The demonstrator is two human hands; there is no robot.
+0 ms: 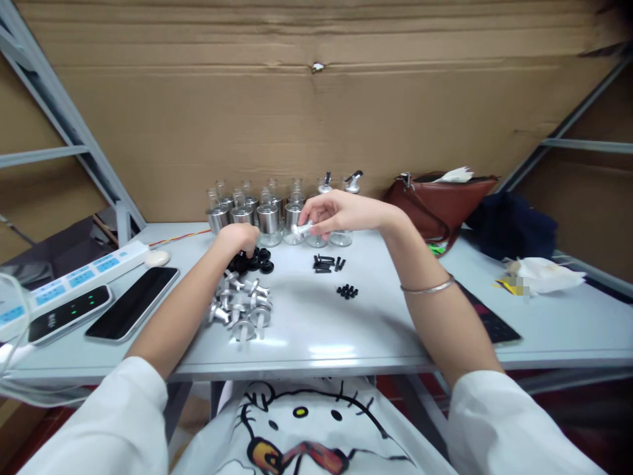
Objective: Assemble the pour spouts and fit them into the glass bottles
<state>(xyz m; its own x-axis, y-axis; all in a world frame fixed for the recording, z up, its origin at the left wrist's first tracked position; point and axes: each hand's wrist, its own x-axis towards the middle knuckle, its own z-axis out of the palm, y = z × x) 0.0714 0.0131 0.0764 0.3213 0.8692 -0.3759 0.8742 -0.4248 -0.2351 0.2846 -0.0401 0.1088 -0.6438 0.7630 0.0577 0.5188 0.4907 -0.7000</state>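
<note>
My right hand (332, 212) is raised a little above the grey table (316, 330), with its fingers pinched on a small silver pump part (301, 229). My left hand (239, 239) rests closed over a pile of black round caps (257, 260); what its fingers hold is hidden. A heap of silver pump parts (242, 305) lies just in front of the left hand. Behind both hands stand several small glass bottles with silver collars (257, 214).
Small black tubes (326, 264) and black beads (347, 291) lie mid-table. At the left are a power strip (74, 274), a power bank (64, 315) and a phone (133, 302). A brown bag (440, 198), dark cloth (514, 224) and white wrapping (544, 274) sit at the right.
</note>
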